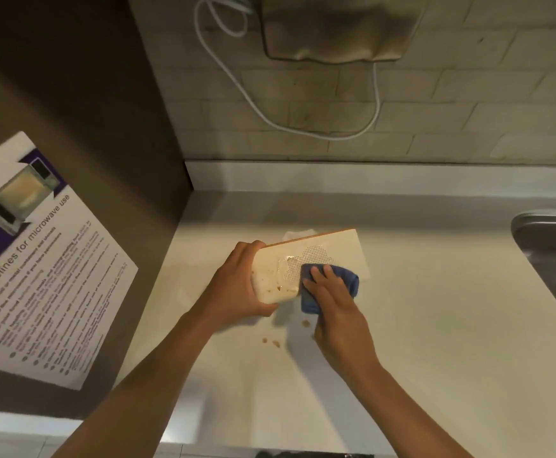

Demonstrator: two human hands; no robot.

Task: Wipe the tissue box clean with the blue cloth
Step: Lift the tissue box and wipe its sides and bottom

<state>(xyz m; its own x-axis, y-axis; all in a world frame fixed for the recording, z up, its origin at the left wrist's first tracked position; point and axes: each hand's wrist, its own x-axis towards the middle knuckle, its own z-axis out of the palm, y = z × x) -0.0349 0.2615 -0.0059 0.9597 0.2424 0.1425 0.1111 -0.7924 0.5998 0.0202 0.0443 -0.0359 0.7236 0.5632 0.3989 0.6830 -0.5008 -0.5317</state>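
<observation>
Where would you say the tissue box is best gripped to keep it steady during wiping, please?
Probably at its short left end, coming from the left, as the left hand does now. The tissue box is long and flat, tilted up off the counter, so an end grip leaves its soiled broad face free for the blue cloth under the right hand.

The left hand [237, 285] grips the near-left end of the white box [333, 251], tilted up off the counter [435, 325]. The right hand [333, 299] presses the blue cloth [349, 279] flat against its upturned face, beside a dotted patch. Brown smears mark the box's left part; brown spots [273, 341] lie on the counter below. A steel sink [547, 233] sits right; a microwave notice [38, 259] hangs left.
</observation>
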